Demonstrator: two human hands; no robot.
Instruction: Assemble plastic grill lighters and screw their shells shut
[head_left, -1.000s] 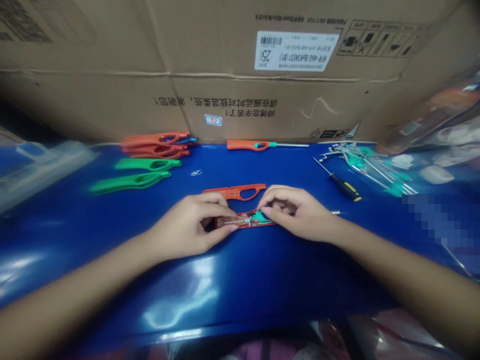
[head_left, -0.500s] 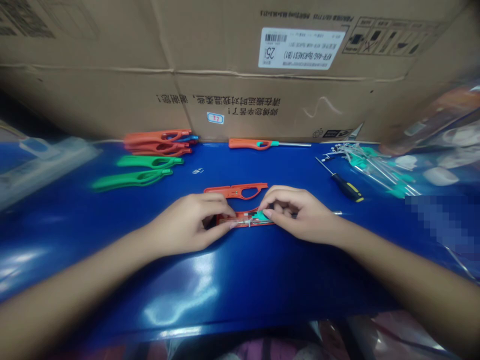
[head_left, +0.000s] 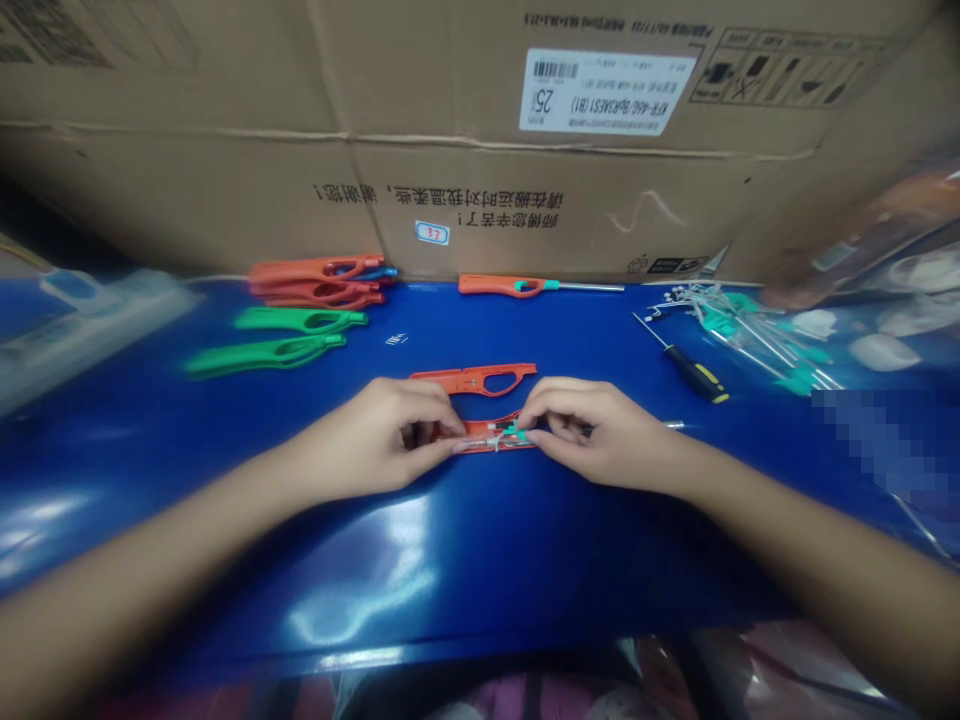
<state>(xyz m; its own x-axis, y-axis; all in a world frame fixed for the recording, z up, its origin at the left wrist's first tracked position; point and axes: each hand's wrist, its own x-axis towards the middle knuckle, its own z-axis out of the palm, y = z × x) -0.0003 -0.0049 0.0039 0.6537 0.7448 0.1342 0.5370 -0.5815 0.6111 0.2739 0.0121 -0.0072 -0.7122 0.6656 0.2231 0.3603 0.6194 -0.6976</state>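
Observation:
An opened orange lighter casing half (head_left: 506,446) lies on the blue table between my hands, with its inner parts showing. My left hand (head_left: 401,430) is closed on the left end of this half, thumb and fingertips pinching its edge. The thumb and forefinger of my right hand (head_left: 592,430) close on the green trigger piece (head_left: 519,433) in the casing. From behind my right hand pokes the end of a metal tube (head_left: 676,425). Just beyond lies the other orange casing half (head_left: 474,381), with a loop-shaped opening at its right.
An assembled orange lighter (head_left: 487,286) rests by the cardboard box (head_left: 450,90). Orange and green casings (head_left: 289,320) lie left; a screwdriver (head_left: 697,374) and a heap of metal tubes with green parts (head_left: 757,335) lie right. Plastic bags (head_left: 900,270) stand at far right.
Both hands stay at the casing. My right fingertips have shifted slightly on the green piece, and my left fingertips have drawn a little to the left.

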